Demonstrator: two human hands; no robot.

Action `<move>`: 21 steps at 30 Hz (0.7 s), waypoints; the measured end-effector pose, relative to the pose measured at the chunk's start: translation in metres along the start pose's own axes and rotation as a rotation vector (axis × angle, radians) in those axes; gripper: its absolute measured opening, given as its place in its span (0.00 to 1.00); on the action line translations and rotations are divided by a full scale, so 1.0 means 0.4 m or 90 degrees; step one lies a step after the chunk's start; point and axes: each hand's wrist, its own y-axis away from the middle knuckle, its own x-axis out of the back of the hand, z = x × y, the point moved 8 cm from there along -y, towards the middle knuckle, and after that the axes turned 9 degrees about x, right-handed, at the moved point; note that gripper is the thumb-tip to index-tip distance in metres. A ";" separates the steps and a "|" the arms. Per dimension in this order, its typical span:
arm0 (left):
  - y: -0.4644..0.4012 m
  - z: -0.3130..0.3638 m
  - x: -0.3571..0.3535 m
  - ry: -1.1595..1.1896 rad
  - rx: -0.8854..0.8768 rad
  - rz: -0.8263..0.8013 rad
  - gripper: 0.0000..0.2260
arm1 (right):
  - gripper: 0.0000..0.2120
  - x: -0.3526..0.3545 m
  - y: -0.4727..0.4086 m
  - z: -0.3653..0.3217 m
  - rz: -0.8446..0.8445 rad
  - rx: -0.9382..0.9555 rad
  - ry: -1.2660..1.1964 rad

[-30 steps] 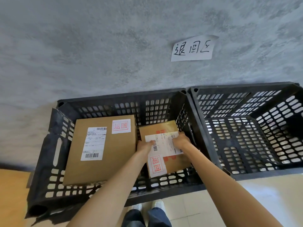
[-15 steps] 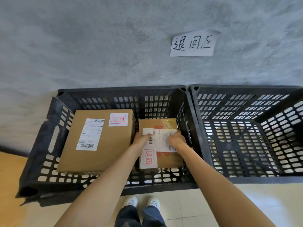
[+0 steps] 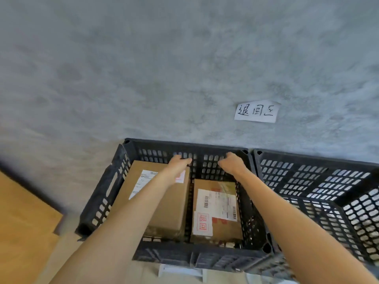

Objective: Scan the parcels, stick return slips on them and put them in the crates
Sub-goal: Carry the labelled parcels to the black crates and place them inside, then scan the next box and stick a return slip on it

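Placing done: small parcel (image 3: pixel 217 210) and big parcel (image 3: pixel 162 197), both slip-tagged, in left crate (image 3: pixel 102 193)
hands: left hand (image 3: pixel 180 162), right hand (image 3: pixel 231 162) loosely curled, holding nothing
left: right crate (image 3: pixel 320 181) shows no parcels

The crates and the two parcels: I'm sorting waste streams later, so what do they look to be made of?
The left crate and right crate look like moulded black plastic, matt, with rows of slots through walls and floor. The large parcel and small parcel look like brown corrugated cardboard, matt, with white paper labels; glossy tape seems to cross the small one's top.
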 end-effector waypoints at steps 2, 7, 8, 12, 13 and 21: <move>0.047 0.062 0.148 -0.063 -0.073 0.074 0.28 | 0.19 0.056 0.008 -0.130 0.031 0.072 0.061; 0.238 0.069 0.565 -0.302 -0.187 0.375 0.24 | 0.24 0.029 0.126 -0.462 0.122 0.253 0.240; 0.284 0.037 0.637 -0.354 -0.190 0.421 0.23 | 0.25 -0.008 0.163 -0.521 0.131 0.289 0.288; 0.465 -0.179 0.892 -0.524 -0.128 0.544 0.24 | 0.27 -0.222 0.321 -0.747 0.119 0.444 0.478; 0.514 -0.238 0.954 -0.550 -0.113 0.570 0.24 | 0.28 -0.278 0.367 -0.806 0.112 0.487 0.504; 0.971 -0.666 1.393 -0.629 0.059 0.770 0.25 | 0.29 -0.702 0.756 -1.247 0.066 0.778 0.495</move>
